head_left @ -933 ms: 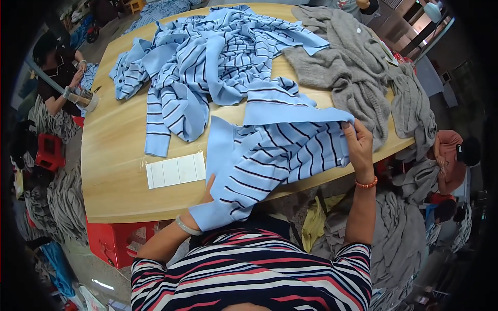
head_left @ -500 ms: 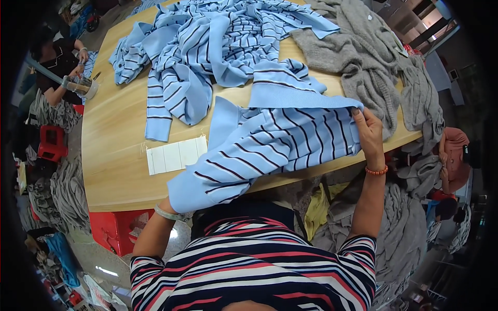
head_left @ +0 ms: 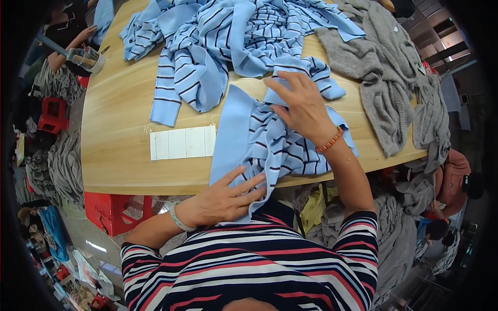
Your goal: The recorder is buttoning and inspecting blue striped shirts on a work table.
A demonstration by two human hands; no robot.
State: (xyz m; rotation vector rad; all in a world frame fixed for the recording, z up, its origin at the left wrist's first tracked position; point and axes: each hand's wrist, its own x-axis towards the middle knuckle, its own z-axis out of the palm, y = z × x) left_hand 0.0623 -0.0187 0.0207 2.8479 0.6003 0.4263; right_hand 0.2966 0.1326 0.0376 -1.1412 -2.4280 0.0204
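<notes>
Head view shows the left hand [head_left: 223, 201] spread on a light-blue, dark-striped knit garment [head_left: 232, 137], the right hand [head_left: 307, 110] over it, thumb and fingers apart.

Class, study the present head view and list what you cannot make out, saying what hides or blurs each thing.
Palm of the left hand: head view, hidden by the hand's own back.
Cloth beneath the right hand: head view, covered by that hand.
Far end of the blue striped pile: head view, cut off by the top edge.
Top of the red stool: head view, hidden by the table.
Contents of the container: head view, too small and blurred.
</notes>
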